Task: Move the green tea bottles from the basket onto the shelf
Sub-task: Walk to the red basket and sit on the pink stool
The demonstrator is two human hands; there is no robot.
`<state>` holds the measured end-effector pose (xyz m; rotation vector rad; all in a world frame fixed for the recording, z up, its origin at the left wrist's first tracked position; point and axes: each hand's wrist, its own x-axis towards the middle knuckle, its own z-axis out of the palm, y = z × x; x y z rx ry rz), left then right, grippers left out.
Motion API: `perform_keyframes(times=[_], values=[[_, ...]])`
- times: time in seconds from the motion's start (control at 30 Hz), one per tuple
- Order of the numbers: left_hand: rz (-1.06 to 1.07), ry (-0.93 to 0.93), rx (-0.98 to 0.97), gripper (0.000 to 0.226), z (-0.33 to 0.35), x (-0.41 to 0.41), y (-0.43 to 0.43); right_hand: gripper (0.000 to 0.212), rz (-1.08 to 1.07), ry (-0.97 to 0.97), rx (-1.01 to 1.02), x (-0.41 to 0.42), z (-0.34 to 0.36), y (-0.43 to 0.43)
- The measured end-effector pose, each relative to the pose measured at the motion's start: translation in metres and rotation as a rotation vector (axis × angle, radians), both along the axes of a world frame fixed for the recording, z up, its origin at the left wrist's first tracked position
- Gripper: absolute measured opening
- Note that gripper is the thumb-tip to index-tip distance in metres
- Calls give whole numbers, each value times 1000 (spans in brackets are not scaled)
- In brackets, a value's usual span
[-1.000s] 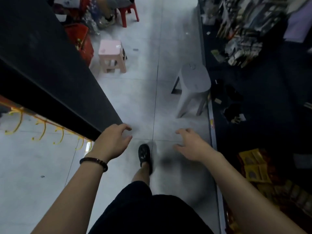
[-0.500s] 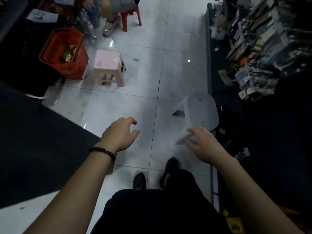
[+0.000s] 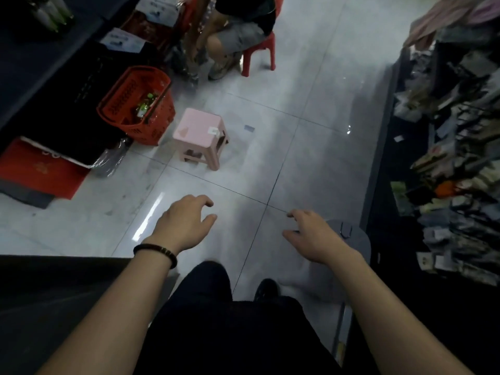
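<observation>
— At ten o'clock, on the tiled floor (image 3: pixel 311 131): located red basket (image 3: pixel 123 102), upright, backed against dark shelving (image 3: pixel 32 63). Contents?

— Sighted green tea bottles (image 3: pixel 144 105) inside the basket, near its three-o'clock wall. Count not readable. None in either hand.

— State of left hand (image 3: pixel 184 226)?

— Held in the air at eight o'clock, palm down, fingers loosely curled and spread, thumb apart. Grips nothing. Dark bracelet (image 3: pixel 155 251) on the wrist. Well apart from the basket.

— And right hand (image 3: pixel 315 238)?

— Held at four o'clock, palm down, fingers loosely bent, likewise gripping nothing. Hangs over the edge of a grey stool (image 3: pixel 354 239); contact not determinable.

— Surroundings?

— Pink stool (image 3: pixel 198 132) just beside the basket, toward its four o'clock, standing upright. Red stool (image 3: pixel 261 54) at twelve o'clock, occupied by a seated person (image 3: pixel 238 36). Rack of packaged goods (image 3: pixel 460 147) along three o'clock. Pale bottles (image 3: pixel 51 14) on the shelving at eleven o'clock; kind not legible. Red mat (image 3: pixel 38 169) at nine o'clock, flat on the floor. Dark-clothed legs (image 3: pixel 224 320) and one dark shoe (image 3: pixel 266 289) at six o'clock.
</observation>
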<state>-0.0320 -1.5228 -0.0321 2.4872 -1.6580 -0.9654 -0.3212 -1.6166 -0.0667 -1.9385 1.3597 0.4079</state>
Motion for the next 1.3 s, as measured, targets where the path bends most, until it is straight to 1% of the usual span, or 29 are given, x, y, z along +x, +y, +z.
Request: perform_keyframes(times=[0.13,0.27,0.43,0.57,0.63,0.73,0.9,1.07,1.2,1.3], values=[[68,19,-6,43,-7,19,-65,61,100,-6,-20,43,-1,-86],[118,53,-23,43,-24,59,-146,62,181,24,-4,92,-4,-170],[113,89,-25,43,-26,118,-255,62,170,93,-8,133,19,-272],[77,48,-26,42,-18,164,-344,65,178,122,-62,168,28,-363],[81,6,-17,44,-14,184,-379,68,214,120,-49,191,27,-403],[139,-20,-16,45,-13,213,-422,72,264,79,-7,232,20,-459],[253,-39,29,44,-23,256,-491,65,391,34,-8,305,-4,-557],[412,-34,101,41,-15,275,-549,65,537,31,73,367,-13,-646],[552,21,80,41,-9,303,-572,64,698,50,91,430,-14,-700],[649,12,67,42,-5,334,-577,62,792,44,61,482,-10,-724]])
